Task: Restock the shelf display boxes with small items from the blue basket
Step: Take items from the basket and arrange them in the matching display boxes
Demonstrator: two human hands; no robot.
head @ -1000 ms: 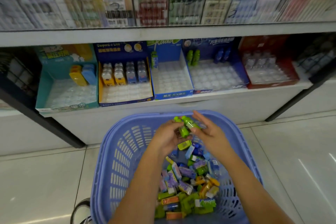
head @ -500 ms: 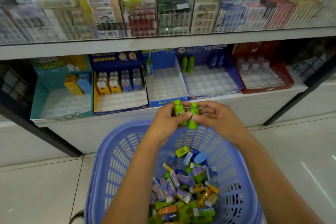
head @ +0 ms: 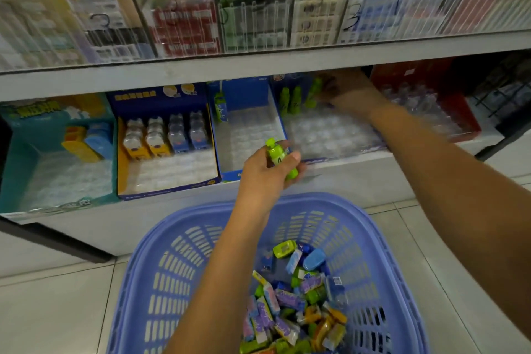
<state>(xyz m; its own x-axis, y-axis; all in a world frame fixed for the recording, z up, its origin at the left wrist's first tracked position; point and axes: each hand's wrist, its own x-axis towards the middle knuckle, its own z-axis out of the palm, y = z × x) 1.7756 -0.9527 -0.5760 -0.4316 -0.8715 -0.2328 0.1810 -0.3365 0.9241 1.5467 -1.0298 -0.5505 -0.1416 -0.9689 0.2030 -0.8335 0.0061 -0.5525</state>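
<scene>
While the right hand (head: 342,89) reached under the upper shelf (head: 258,66), blurred at a green bottle (head: 314,92) in the blue box (head: 330,135), its grasp could not be judged. The left hand (head: 267,172) gripped another bottle (head: 280,156). Most tray pockets below the fingers sat unfilled; the basket (head: 172,267) remained well stocked. Shelf edge just above the knuckles limited lift.

A shop: shelves (head: 258,66) of packaged goods in display boxes (head: 169,152) above a tiled floor (head: 57,310).
</scene>
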